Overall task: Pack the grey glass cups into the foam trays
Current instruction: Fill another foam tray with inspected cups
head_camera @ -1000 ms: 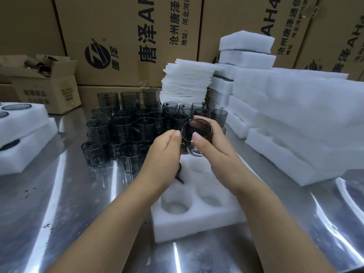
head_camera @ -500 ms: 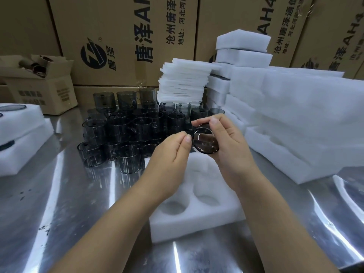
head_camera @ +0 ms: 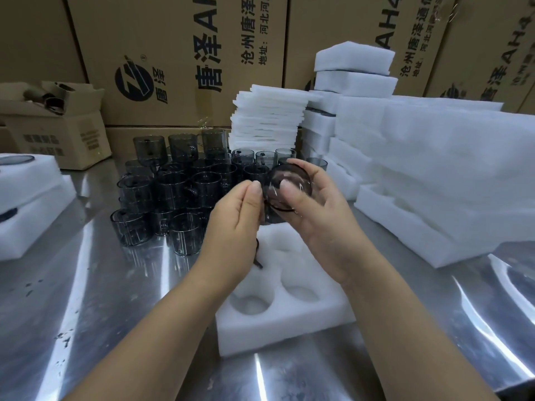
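Stacked printed cartons close off the background, and a shiny steel table runs beneath everything. Far out to the left of the left hand, foam trays with dark cup rims showing in them are cut off by the frame edge. A small open cardboard box stands beyond them, its contents too dim to name.

Just left of and beyond the left hand stands a crowd of grey glass cups, upright and partly stacked, the near ones hidden by the wrist. The left hand is raised, thumb side up, fingers nearly straight and pressed together. Its tips are against the left edge of the held cup, but a pinch cannot be made out. A small dark object pokes out under this hand, unclear.

That cup hangs between the two hands, tipped on its side. Its axis runs away from the viewer, one round end facing back. Whether this is mouth or base is uncertain.

The right hand grips it, thumb across the near face, fingers curled round the far side.

Below both hands lies an open foam tray, its far pockets covered by them. Beyond the hands rises a stack of thin foam sheets. To the right of the right hand are piles of foam blocks.
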